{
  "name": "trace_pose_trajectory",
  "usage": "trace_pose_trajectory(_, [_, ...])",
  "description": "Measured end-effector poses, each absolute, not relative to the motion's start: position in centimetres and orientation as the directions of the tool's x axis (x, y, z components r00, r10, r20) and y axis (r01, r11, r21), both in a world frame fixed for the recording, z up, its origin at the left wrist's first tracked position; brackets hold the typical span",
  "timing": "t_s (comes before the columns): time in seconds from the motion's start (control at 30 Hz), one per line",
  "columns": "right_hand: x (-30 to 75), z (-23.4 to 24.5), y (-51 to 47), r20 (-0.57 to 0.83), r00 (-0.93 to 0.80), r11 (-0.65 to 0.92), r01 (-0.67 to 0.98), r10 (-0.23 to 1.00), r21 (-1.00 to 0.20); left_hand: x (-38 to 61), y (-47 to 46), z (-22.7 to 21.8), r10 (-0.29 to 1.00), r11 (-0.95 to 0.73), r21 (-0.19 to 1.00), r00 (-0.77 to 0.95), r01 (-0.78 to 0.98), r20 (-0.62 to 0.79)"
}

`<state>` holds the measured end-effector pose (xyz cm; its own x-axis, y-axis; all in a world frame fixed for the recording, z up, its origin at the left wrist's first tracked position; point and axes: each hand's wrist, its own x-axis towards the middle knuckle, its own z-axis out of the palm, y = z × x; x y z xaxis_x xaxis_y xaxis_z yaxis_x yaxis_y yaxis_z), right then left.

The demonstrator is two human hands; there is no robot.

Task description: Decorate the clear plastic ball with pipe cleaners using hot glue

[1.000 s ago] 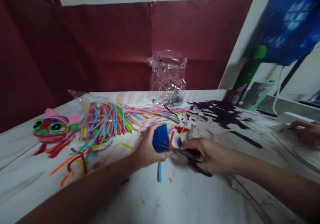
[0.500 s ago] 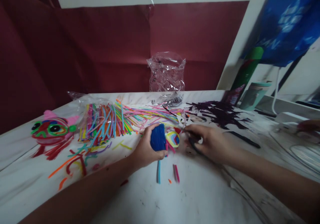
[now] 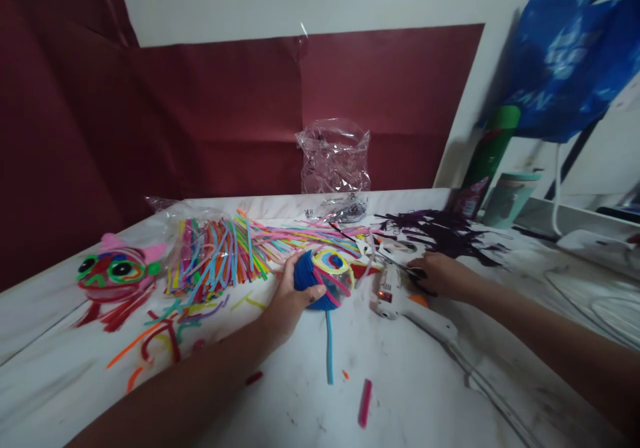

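My left hand (image 3: 287, 305) is wrapped around a ball-shaped craft piece (image 3: 306, 276), partly covered in blue pipe cleaner, with clear plastic showing. A coiled eye of yellow, white, red and blue faces right on it, and pink strips cross the clear part. My right hand (image 3: 436, 276) has its fingers closed on the black handles of scissors (image 3: 417, 277), lying low over the table with the blades toward the upper left. Between the hands rests a white glue gun (image 3: 393, 295) with a lit orange switch. A light blue strip (image 3: 329, 355) runs down below the ball.
Bundled colourful pipe cleaners (image 3: 215, 255) lie behind my left hand, with loose cut bits in front. A finished-looking face craft (image 3: 117, 271) sits far left. Dark purple strips (image 3: 445, 231), a green cup (image 3: 513, 198) and cables are at right. A pink piece (image 3: 365, 403) lies in front.
My right hand has moved right with the scissors, uncovering the glue gun. The ball has turned in my left hand, so its eye and clear side show more. The pink piece lies nearer me.
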<state>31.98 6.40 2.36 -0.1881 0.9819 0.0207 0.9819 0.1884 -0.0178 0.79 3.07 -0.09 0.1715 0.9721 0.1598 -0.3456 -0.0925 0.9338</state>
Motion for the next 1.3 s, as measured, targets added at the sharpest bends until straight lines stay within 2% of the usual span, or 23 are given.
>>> trace_pose_trajectory(0.33, [33.4,2.4,7.2,0.007,-0.246,0.245,0.964,0.969,-0.107,0.8,3.6,-0.5,0.973,-0.091,0.904,0.158,-0.418,0.170])
trace_pose_trajectory(0.53, [34.2,3.4,7.7,0.005,-0.234,0.229,0.943,0.972,-0.243,0.9,3.6,-0.3,0.977,-0.062,0.883,0.154,-0.466,0.150])
trace_pose_trajectory(0.63, [32.9,4.4,6.6,0.136,-0.196,0.228,0.930,0.971,-0.289,0.8,3.7,-0.4,0.974,-0.058,0.877,0.164,-0.476,0.154])
trace_pose_trajectory(0.73, [28.6,4.7,4.1,0.311,-0.212,0.327,0.862,0.926,-0.388,0.9,3.5,-0.5,0.965,-0.079,0.888,0.189,-0.454,0.182])
trace_pose_trajectory(0.77, [26.8,4.6,3.2,0.404,-0.229,0.425,0.751,0.885,-0.505,1.0,3.3,-0.4,0.962,-0.089,0.891,0.194,-0.444,0.193])
trace_pose_trajectory(0.83, [23.1,4.3,1.5,0.498,-0.257,0.546,0.575,0.828,-0.610,1.2,2.9,-0.2,0.956,-0.111,0.893,0.200,-0.436,0.216])
trace_pose_trajectory(0.9, [20.3,4.0,0.4,0.522,-0.272,0.581,0.510,0.809,-0.635,1.4,2.5,0.1,0.949,-0.134,0.887,0.201,-0.441,0.243])
trace_pose_trajectory(1.03, [18.3,3.5,0.0,0.545,-0.226,0.579,0.483,0.807,-0.657,1.7,1.9,0.5,0.942,-0.170,0.880,0.190,-0.443,0.277])
trace_pose_trajectory(1.3, [19.0,2.4,0.5,0.564,-0.213,0.595,0.430,0.798,-0.679,1.8,1.8,0.6,0.954,-0.134,0.884,0.181,-0.449,0.237])
